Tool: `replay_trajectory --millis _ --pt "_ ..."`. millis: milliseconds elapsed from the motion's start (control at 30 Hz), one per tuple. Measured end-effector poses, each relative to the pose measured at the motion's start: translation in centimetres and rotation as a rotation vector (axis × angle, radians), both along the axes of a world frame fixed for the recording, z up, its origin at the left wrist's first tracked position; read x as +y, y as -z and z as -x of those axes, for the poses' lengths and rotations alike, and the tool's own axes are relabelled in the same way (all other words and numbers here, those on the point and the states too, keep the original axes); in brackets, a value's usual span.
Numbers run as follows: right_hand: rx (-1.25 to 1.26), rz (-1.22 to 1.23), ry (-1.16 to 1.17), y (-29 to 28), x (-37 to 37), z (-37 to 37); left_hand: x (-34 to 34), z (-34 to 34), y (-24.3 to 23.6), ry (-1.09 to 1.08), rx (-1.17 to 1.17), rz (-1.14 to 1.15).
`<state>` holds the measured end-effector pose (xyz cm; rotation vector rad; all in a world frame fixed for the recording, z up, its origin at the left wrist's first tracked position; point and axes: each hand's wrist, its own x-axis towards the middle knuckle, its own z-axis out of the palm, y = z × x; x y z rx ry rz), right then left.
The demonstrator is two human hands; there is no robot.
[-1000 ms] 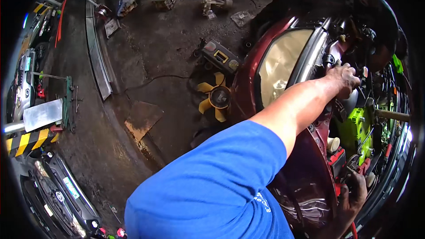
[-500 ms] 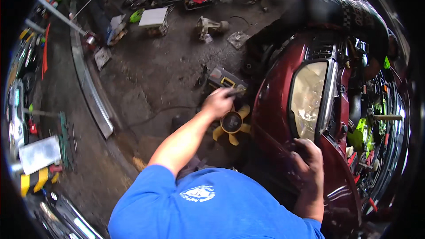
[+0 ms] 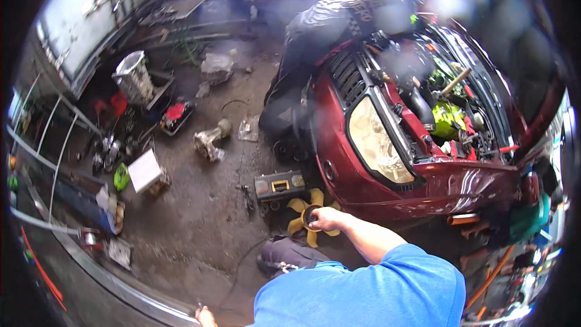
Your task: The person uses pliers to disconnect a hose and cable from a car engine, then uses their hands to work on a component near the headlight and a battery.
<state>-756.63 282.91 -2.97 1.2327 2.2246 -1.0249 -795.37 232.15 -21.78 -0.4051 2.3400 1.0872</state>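
My right hand (image 3: 324, 218) is closed at the dark hub of a yellow fan (image 3: 313, 200) on the floor; whatever is in its fingers is hidden. My left hand (image 3: 206, 317) is at the lower edge, closed on a small, thin metal object (image 3: 199, 305) that is too small to identify. A grey toolbox (image 3: 266, 186) with a yellow latch lies just beyond the fan. Beside both is the dark red car (image 3: 387, 191), with its headlight (image 3: 374, 136) and open engine bay showing.
A person (image 3: 330, 24) in dark clothes bends over the car; another, in teal (image 3: 532, 215), is at right. A metal part (image 3: 209, 142), white-topped box (image 3: 142, 169), metal rail (image 3: 121, 290) and scattered parts lie leftward. Blurry spots cloud the upper picture.
The view has swung away from close over the car. My right hand has left the car for the fan; my left hand has moved down to the lower left edge.
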Motion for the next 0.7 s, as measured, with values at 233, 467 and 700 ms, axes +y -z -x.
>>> replay_trajectory --millis 233,467,700 --pt "-0.065 0.146 0.383 7.0 4.0 3.0 25.2 10.4 -7.3 0.682 0.237 0.111" --pt "-0.101 0.067 0.669 13.8 13.3 8.3 40.1 22.2 -9.0 0.623 0.163 -0.048" --pt "0.149 0.100 0.727 5.0 24.6 22.2 40.7 32.6 -6.8 0.742 0.011 0.161"
